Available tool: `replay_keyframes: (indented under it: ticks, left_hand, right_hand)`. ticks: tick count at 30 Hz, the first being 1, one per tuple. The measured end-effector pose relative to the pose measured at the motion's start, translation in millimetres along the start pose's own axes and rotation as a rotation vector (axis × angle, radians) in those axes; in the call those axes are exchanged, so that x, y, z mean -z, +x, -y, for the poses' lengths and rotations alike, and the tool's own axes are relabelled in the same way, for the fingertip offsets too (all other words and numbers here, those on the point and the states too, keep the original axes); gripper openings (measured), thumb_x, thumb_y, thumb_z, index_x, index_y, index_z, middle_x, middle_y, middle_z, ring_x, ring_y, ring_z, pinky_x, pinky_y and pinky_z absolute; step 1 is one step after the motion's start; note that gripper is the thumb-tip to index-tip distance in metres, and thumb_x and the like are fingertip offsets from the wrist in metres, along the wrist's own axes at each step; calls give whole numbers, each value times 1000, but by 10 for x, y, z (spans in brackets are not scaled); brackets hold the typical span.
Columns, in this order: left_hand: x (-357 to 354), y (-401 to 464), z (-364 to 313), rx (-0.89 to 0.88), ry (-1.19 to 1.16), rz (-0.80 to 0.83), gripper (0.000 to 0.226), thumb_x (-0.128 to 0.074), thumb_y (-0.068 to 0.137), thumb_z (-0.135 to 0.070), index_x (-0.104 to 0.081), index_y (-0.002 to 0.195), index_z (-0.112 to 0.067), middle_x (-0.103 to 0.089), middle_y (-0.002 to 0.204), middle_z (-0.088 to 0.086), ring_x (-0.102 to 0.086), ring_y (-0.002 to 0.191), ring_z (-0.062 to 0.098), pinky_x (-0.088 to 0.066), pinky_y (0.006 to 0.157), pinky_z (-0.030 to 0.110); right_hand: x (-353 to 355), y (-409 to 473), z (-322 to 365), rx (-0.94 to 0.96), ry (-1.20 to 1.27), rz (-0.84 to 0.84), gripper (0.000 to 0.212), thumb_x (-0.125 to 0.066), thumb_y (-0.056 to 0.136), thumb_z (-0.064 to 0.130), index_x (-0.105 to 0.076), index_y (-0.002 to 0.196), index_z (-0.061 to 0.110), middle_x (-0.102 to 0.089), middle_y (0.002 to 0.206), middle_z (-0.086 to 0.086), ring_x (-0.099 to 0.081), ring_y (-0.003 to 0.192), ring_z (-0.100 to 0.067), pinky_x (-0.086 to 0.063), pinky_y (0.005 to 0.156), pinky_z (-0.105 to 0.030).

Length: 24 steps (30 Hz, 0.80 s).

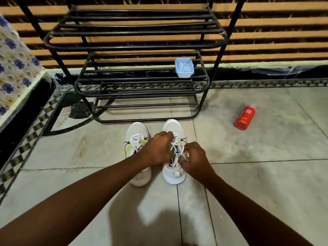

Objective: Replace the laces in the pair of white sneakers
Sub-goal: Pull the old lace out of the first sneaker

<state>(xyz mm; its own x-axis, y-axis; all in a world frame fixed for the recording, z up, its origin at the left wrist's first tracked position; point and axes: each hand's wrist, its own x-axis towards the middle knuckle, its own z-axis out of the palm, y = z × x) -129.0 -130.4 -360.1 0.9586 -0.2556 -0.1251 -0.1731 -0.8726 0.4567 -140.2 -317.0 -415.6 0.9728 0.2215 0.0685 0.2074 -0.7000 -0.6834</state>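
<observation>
Left hand (158, 148) and right hand (193, 158), fingers curled around the white laces (174, 150), partly hide the right sneaker (173, 167) standing beside the left sneaker (135, 139) on the floor (266, 174); toes point toward the rack (142, 89).

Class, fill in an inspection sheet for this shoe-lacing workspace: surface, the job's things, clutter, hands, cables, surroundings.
Surface: pale tiled floor, dark grout lines.
Job's things: two white fabric sneakers, side by side, toes towards the rack; left sneaker laced, right sneaker with white laces being worked.
Clutter: red cylindrical bottle lying on the floor; pale blue lidded plastic box on a rack shelf.
Hands: left hand and right hand both on the right sneaker's laces, fingers curled.
Cables: nothing seen.
Surroundings: black metal shoe rack; striped wall; blue-flowered cloth at left.
</observation>
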Motion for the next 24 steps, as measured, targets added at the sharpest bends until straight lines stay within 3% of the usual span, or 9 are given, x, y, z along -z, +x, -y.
replay_keyframes:
  ticks: [2,4,6,10,14,17,20,22,24]
  left_hand:
    - [-138,6,35,23,-61,-2,51,-66,76,-24,-50,123,-17,-57,116,10,-60,108,34,-52,88,39]
    - [-263,-49,82,0,-132,-45,51,-63,76,-11,-46,123,-18,-55,113,8,-60,101,32,-53,84,41]
    - [-317,-143,123,-43,-229,-98,52,-57,76,1,-46,122,-20,-53,107,3,-57,91,23,-50,77,34]
    - [-289,-246,127,-67,-411,-103,52,-54,73,12,-50,112,-23,-45,86,-12,-44,66,1,-37,59,19]
    - [-241,-240,74,-101,-289,-114,38,-55,74,11,-58,96,-19,-55,90,-5,-55,72,9,-46,66,26]
    - [-216,-208,77,-100,-247,-82,28,-55,63,-8,-63,85,-21,-57,92,-4,-59,77,14,-49,70,27]
    - [-208,-187,43,-33,-261,-142,16,-63,68,-22,-72,81,-24,-65,91,-9,-62,86,6,-49,83,20]
    - [-168,-136,39,22,-326,-227,11,-69,74,-14,-76,75,-22,-69,90,-12,-64,87,0,-50,83,16]
    - [-114,-22,76,28,-339,-283,15,-68,75,-8,-73,77,-22,-70,90,-10,-66,84,2,-54,81,21]
  right_hand:
    - [-53,-12,6,21,9,-50,21,-69,74,9,-63,93,2,-56,94,-9,-55,83,-24,-34,75,-21]
    - [-97,-41,-7,32,8,-88,17,-62,78,14,-64,91,4,-55,92,-6,-55,80,-22,-31,72,-18]
    - [-127,-93,-20,37,21,-103,27,-49,84,25,-65,95,6,-52,91,-1,-53,77,-19,-29,70,-18]
    - [-164,-144,-48,55,-35,-83,38,-40,89,27,-67,104,6,-59,95,-6,-58,85,-24,-33,75,-21]
    - [-175,-106,-21,-5,-85,-20,41,-39,75,30,-63,96,6,-56,95,-8,-55,88,-27,-46,80,-33]
    - [-169,-100,64,0,-99,-44,38,-36,73,27,-62,90,5,-58,90,-11,-57,85,-30,-51,77,-36]
    - [-168,-151,68,24,-97,-82,34,-39,83,24,-64,93,3,-58,89,-12,-59,80,-32,-43,73,-31]
    - [-183,-168,38,13,-91,-119,29,-41,88,24,-61,90,4,-56,89,-12,-57,79,-31,-40,73,-32]
    - [-208,-172,24,11,-92,-151,25,-42,90,25,-58,88,5,-54,89,-12,-55,79,-31,-33,72,-25]
